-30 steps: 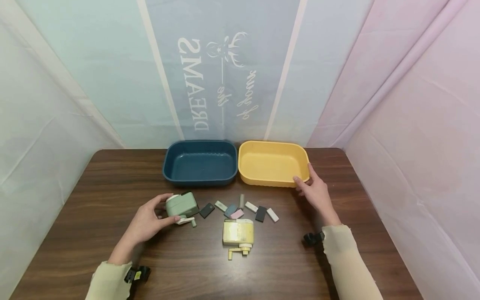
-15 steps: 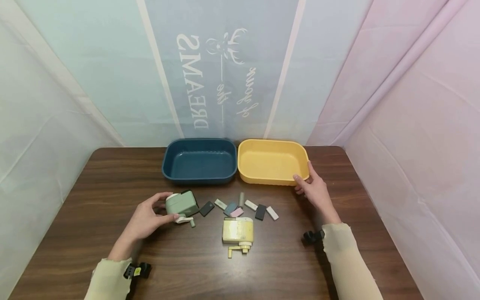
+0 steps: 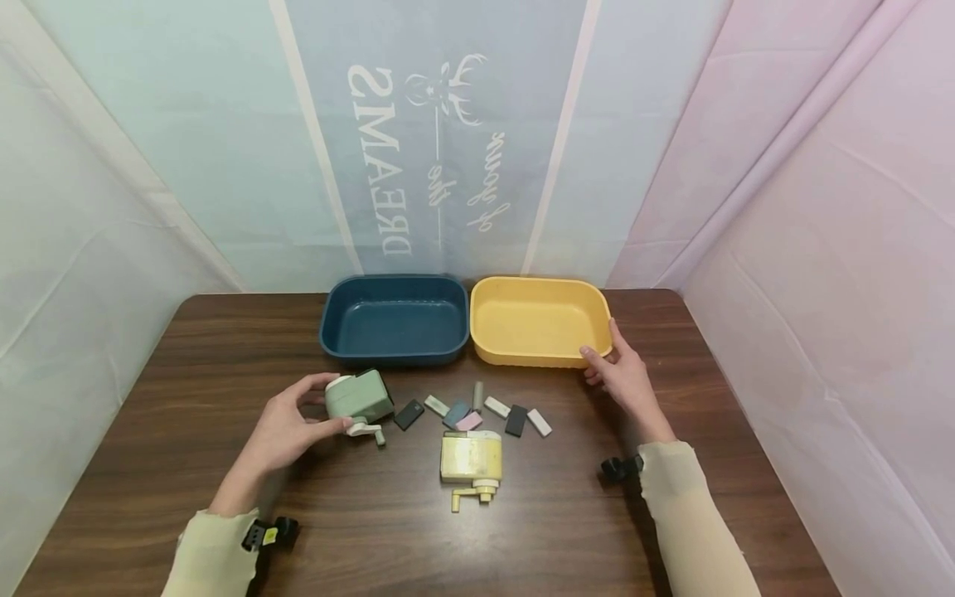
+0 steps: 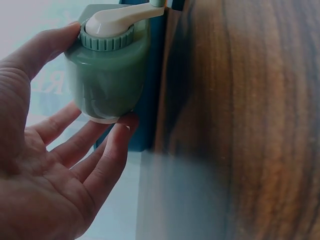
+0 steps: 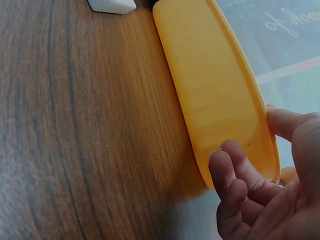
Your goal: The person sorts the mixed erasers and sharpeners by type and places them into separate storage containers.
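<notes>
While a dark brown, wood-grained counter (image 3: 373,531) spreads beneath both hands, pale blue and pink fabric hangings (image 3: 634,124) rise beyond them, printed with white lettering and a deer's head. The person's left hand (image 3: 287,423) holds a sage-green, rounded hand-crank device (image 3: 360,396) between thumb and fingers; whether its underside meets the counter cannot be told. The right hand (image 3: 625,377) grips the nearest corner of a yellow, round-cornered tray (image 3: 540,361). Beyond the left hand sits a navy-blue tray (image 3: 394,360) of similar shape, just beside the yellow one.

Only the head view shows the pale-yellow hand-crank device (image 3: 472,458) lying between the hands, near a loose scatter of small oblong blocks (image 3: 468,421) in white, black, pink, green and blue-grey. The left wrist view reveals a ribbed collar (image 4: 107,43) under the white crank arm (image 4: 127,17), while the right wrist view includes just one white block.

The green body looks smooth and softly glossy; the yellow tray has gently curved walls. Cream sleeves (image 3: 690,506) end in uneven edges.
</notes>
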### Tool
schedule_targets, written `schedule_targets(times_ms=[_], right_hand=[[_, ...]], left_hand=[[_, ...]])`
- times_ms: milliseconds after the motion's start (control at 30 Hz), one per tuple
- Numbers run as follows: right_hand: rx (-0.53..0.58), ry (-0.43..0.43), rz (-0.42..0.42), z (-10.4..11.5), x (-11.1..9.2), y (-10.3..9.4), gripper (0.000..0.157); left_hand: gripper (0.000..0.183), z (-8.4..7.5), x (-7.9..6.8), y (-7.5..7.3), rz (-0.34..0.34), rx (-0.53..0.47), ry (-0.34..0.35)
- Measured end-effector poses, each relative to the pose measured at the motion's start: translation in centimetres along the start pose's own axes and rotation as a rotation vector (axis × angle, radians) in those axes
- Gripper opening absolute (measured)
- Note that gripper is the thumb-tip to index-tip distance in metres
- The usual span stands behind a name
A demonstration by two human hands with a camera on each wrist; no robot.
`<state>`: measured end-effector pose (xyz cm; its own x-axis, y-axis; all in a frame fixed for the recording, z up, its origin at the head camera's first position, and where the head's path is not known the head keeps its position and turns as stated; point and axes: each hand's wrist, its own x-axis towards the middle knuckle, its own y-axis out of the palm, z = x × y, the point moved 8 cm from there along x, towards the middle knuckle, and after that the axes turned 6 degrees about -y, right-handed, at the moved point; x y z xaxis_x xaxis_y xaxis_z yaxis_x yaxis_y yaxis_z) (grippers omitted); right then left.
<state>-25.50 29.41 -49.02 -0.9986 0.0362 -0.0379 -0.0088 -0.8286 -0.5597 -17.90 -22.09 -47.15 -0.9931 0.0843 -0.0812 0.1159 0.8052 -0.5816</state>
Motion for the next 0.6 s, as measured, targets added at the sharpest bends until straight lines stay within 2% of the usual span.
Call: schedule_targets(times_ms=[600], right_hand=[[0.019,0.006,0.006,0.0,-0.1,0.0,0.093]], left_hand=[[0.068,-2.2,0.3,-2.0,-0.047,0.029,0.059]])
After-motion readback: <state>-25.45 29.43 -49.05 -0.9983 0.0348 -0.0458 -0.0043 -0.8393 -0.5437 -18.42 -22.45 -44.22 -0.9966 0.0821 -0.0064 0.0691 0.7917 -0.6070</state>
